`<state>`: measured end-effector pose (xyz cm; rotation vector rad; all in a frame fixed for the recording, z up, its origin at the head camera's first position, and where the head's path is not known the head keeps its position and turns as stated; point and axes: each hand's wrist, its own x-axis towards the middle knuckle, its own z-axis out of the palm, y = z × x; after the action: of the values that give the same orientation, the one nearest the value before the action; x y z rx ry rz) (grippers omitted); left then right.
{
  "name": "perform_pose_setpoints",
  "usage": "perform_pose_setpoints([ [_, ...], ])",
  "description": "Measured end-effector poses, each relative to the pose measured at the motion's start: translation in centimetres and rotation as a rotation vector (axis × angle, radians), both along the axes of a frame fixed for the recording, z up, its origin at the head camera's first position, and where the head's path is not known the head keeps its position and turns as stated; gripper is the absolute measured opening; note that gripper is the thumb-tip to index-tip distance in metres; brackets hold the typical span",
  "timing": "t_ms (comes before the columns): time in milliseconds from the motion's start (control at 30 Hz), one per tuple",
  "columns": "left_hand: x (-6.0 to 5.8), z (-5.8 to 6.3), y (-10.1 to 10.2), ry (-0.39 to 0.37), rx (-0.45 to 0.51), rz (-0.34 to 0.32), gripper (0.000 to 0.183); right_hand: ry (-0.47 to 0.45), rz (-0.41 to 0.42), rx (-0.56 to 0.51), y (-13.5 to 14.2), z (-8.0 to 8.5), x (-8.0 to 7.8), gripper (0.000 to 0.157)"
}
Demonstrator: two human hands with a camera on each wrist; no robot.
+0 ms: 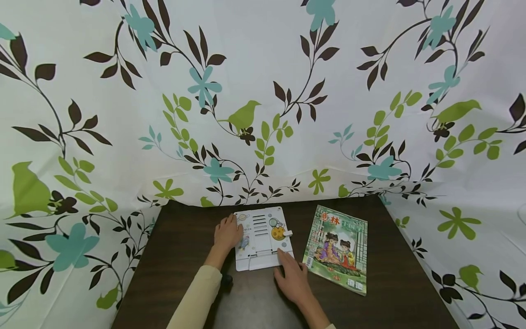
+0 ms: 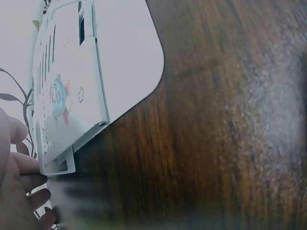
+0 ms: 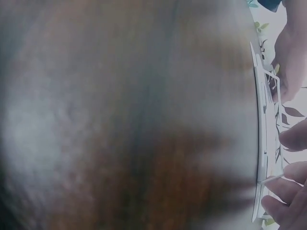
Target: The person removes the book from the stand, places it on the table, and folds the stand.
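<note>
A white book stand with slots and cartoon space prints lies on the dark table. In the head view my left hand is at its left edge. The left wrist view shows those fingers bent around the panel's side, beside a thin white wire loop. My right hand is at the stand's lower right corner, its index finger at the front edge. In the right wrist view the thumb and index finger close around the end of a raised wire bar.
A green illustrated magazine lies flat to the right of the stand, close by my right hand. A small black object is beside my left sleeve. Behind the table hangs a leaf-and-bird patterned cloth.
</note>
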<state>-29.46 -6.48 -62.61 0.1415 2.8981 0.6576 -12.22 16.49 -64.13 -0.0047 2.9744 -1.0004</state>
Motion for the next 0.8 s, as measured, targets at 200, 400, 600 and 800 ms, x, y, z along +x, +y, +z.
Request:
perform_pose_setpoints([
  [200,2.0,-0.5,-0.5,0.067,0.055,0.044,0.07,-0.027,0.008,-0.029,-0.5,-0.2,0.2,0.069],
  [400,6.1,0.2,0.1,0.281,0.133,0.032,0.068,0.002,0.004,-0.045,-0.3,-0.3,0.3,0.068],
  [600,11.3,0.1,1.0,0.367,0.14,-0.092,0.065,0.151,0.075,0.108,0.4,0.5,0.3,0.076],
  [800,15.3,-0.6,1.5,0.386,0.122,-0.117,0.069,0.171,0.159,0.246,0.5,1.0,0.0,0.077],
])
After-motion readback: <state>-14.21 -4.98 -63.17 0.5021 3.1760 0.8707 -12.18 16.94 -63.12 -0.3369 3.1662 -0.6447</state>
